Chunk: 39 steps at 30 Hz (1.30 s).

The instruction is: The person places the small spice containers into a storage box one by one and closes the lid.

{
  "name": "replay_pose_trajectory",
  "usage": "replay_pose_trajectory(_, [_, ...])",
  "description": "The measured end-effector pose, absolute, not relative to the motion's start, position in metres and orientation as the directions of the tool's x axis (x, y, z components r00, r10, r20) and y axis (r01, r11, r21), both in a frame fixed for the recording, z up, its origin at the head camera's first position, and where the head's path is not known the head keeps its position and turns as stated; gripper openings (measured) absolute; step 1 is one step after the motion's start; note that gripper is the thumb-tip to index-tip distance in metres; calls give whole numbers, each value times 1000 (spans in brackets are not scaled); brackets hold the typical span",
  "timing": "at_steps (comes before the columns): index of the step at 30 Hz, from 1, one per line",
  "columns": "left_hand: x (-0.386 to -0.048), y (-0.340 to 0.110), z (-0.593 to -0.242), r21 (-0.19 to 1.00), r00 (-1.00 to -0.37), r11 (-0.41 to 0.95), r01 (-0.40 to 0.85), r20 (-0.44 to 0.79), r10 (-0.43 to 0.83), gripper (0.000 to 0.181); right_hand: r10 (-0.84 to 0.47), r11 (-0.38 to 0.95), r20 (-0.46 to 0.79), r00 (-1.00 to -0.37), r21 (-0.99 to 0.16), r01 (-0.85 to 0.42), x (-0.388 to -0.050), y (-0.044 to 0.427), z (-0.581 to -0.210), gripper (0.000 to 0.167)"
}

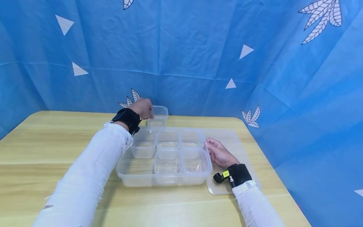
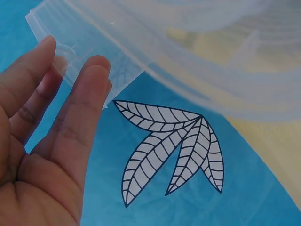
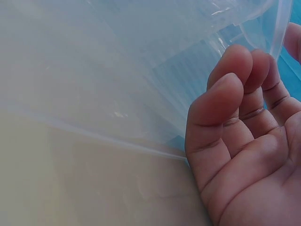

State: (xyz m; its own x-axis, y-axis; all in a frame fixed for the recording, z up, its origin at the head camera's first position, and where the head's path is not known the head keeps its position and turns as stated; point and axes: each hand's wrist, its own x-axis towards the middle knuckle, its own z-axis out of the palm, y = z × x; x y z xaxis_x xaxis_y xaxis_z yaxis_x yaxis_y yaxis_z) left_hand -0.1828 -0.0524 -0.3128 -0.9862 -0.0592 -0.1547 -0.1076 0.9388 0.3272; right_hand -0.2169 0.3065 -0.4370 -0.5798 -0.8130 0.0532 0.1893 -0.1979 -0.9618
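A large clear plastic container (image 1: 136, 180) stands mid-table with several small clear boxes (image 1: 168, 162) inside: three along the back, two at the front middle and right. Behind it, near the curtain, is another small clear box (image 1: 160, 111). My left hand (image 1: 144, 108) grips that box at its left side; the left wrist view shows the fingers (image 2: 77, 103) at the box's wall. At the large container's right side, my right hand (image 1: 219, 153) holds the rim, its fingers (image 3: 216, 106) curled against the wall in the right wrist view.
A flat translucent lid (image 1: 227, 135) lies on the wooden table (image 1: 56, 142), partly under the container and the right hand. Blue curtain (image 1: 195, 47) with white leaf prints hangs behind the table and along its right side.
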Motion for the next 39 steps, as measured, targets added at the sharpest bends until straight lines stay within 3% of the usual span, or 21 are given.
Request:
replay_pose_trajectory(15, [-174,-46,-306,361,-989,926,-112,-136,-66,22,-815,-187,45,-577,-964,189,-216,308,-437,13])
replay_pose_trajectory(39, [-158,-45,-287,314,-999,949,-33,-29,-25,18,-812,-174,26,-583,-964,200,-215,307,-436,13])
